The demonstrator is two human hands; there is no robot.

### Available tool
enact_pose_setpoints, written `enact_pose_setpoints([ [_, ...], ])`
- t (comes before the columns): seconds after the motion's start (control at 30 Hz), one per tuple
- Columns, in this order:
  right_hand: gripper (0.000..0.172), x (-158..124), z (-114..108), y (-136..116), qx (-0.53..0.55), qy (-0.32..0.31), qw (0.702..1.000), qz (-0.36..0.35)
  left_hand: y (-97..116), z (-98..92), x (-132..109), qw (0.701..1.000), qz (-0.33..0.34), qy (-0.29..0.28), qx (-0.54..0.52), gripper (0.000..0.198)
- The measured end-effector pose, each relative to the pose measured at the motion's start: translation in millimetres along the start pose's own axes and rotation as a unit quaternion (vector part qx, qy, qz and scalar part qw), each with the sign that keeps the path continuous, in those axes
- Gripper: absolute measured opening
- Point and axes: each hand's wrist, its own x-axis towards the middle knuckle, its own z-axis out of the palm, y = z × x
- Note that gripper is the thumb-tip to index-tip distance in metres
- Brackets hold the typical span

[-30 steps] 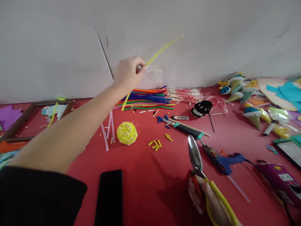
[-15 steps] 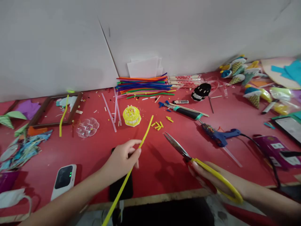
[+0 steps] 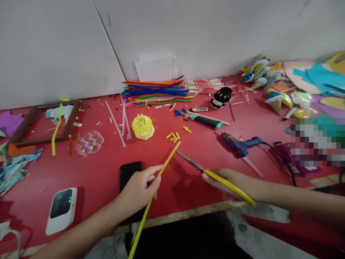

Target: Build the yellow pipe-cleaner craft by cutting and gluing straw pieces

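Note:
My left hand (image 3: 142, 185) pinches a long yellow pipe cleaner (image 3: 169, 158) between thumb and fingers. Its upper end points away over the table, and its lower part slants down past the table's front edge. Yellow-handled scissors (image 3: 190, 160) are gripped in my right hand (image 3: 231, 181). Their blade tips lie close to the right of the pipe cleaner's upper end, seemingly apart from it. Just beyond are several short cut yellow pieces (image 3: 175, 137). A small yellow-and-white round model shaped like a cake (image 3: 143, 127) stands to their left.
A black phone (image 3: 130, 169) lies partly under my left hand. To the right are a blue glue gun (image 3: 238, 144) and pliers (image 3: 206, 121). Coloured pipe cleaners (image 3: 156, 90) are piled at the back. A white device (image 3: 61, 210) sits front left.
The scissors have moved left, bringing their tips near the pipe cleaner's end, and their blades look more closed. The pipe cleaner's tip has come slightly lower. The whole view has shifted.

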Motion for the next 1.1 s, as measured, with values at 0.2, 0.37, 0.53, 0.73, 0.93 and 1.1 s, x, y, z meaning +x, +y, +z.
enact_pose_setpoints([
  [0.2,0.076,9.4,-7.8,-0.6,-0.079,-0.075,0.991,0.079,0.5,2.3,1.0,1.000,-0.005,-0.012,-0.005,0.059],
  [0.37,0.075,11.5,-8.2,-2.8,-0.067,-0.088,0.991,0.070,-1.3,2.6,2.8,1.000,-0.013,-0.009,-0.010,0.062],
  [0.53,0.074,12.5,-7.3,-8.9,-0.069,-0.096,0.991,0.067,-1.9,1.9,5.6,1.000,-0.017,-0.016,-0.012,0.063],
  [0.73,0.076,18.1,-9.8,-8.5,-0.126,-0.107,0.985,0.044,-3.6,3.5,6.4,1.000,-0.006,-0.019,0.008,0.063],
  [0.93,0.082,21.3,-12.8,-9.5,-0.142,-0.108,0.981,0.074,-5.8,3.4,7.8,0.999,0.003,-0.028,0.017,0.062],
  [1.1,0.080,21.7,-13.3,-11.5,-0.120,-0.106,0.983,0.095,-3.2,1.3,9.0,0.999,0.012,-0.025,0.019,0.060],
])
